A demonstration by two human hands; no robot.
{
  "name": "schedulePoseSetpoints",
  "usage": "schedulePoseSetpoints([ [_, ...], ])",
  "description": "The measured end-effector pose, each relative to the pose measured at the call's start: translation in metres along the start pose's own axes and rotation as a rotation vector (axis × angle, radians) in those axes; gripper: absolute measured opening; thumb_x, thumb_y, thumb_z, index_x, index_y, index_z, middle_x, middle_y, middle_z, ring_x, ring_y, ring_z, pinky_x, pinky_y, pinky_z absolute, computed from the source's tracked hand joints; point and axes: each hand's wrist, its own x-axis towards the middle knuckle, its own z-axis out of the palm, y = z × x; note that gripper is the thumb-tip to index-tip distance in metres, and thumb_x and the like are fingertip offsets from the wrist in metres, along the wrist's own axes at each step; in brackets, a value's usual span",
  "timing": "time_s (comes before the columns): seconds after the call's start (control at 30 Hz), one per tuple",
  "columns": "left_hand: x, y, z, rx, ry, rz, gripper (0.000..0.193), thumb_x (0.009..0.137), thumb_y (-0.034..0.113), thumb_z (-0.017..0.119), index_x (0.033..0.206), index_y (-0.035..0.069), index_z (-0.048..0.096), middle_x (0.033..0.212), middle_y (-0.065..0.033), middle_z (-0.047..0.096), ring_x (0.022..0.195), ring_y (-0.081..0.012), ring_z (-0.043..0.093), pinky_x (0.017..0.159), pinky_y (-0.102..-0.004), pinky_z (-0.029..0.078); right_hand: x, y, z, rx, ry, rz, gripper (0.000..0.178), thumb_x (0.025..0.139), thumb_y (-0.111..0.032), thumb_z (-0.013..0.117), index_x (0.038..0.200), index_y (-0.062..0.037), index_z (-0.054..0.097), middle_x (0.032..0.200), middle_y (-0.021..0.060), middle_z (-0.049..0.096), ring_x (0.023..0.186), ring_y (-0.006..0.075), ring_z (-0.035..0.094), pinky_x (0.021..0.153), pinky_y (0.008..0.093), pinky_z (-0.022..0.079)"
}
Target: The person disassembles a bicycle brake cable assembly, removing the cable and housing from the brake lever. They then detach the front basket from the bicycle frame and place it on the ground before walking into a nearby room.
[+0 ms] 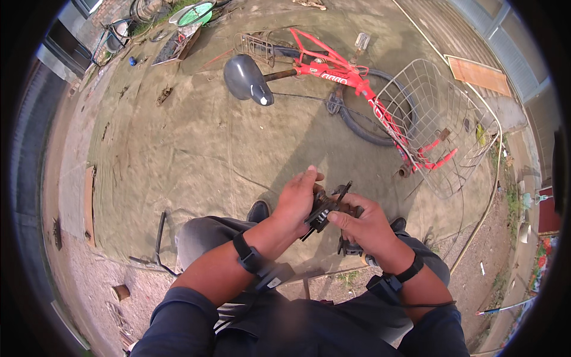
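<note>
1. Surroundings: via head cam I'm seeing a red bike frame (364,89) lying on its side beyond the hands, w/ black saddle (242,77) to L, wheel (357,130) behind & wire basket (437,122) to R, all resting on a green-brown ground sheet (172,149).
2. Near L knee (199,235): a bent black tube (159,241) is lying at the sheet's near edge.
3. Obstruction & grip: L hand (297,199) & R hand (367,225) are clamping a dark metal part (322,215) btwn them, R thumb pressing on top; they're hiding much of it.
4. Position & axis: the part is sitting above the sheet, btwn the knees; visible length is running approx. lower L to upper R, a thin arm pointing upper R.
5. Appearance: it's looking blackish, greasy, brown in spots, w/ pale glints mid-body.
</note>
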Motion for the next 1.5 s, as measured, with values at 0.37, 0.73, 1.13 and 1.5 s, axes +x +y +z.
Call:
schedulePoseSetpoints([
  [0.37,-0.01,0.009,-0.004,-0.049,-0.185,-0.088,0.039,0.106,0.037,0.041,0.107,0.004,0.061,0.099,-0.0066,0.064,0.091,-0.0181,0.059,0.082,-0.0344,0.048,0.009,0.008,-0.02,0.3,0.077,0.032,0.044,0.094,-0.034,0.069,0.114,0.0042,0.064,0.072,0.0009,0.056,0.048,0.0071,0.047,0.049,0.0248,0.041],
  [0.73,-0.021,0.007,0.0,0.017,-0.391,-0.161,0.04,0.106,0.035,0.043,0.125,0.004,0.059,0.105,-0.0056,0.067,0.092,-0.0169,0.065,0.078,-0.0337,0.05,0.016,0.009,-0.032,0.543,0.037,0.085,0.033,0.097,-0.034,0.064,0.1,-0.0016,0.063,0.079,0.0026,0.055,0.048,0.0082,0.046,0.048,0.0265,0.041],
  [1.13,-0.017,0.005,-0.006,0.073,-0.25,-0.093,0.037,0.102,0.033,0.049,0.124,0.005,0.055,0.111,-0.0126,0.068,0.095,-0.0225,0.067,0.079,-0.0348,0.051,0.014,0.0,-0.042,0.715,0.019,0.058,0.066,0.104,-0.056,0.032,0.129,0.0011,0.053,0.077,0.0028,0.057,0.045,0.0116,0.042,0.053,0.0318,0.043],
  [1.5,-0.015,0.003,-0.006,0.092,-0.191,-0.025,0.033,0.1,0.026,0.054,0.122,0.002,0.055,0.111,-0.0134,0.068,0.098,-0.024,0.067,0.08,-0.035,0.051,0.011,-0.004,-0.051,0.813,0.024,0.042,0.055,0.103,-0.053,0.038,0.115,-0.004,0.06,0.066,-0.0036,0.04,0.046,0.0098,0.035,0.054,0.0296,0.038],
])
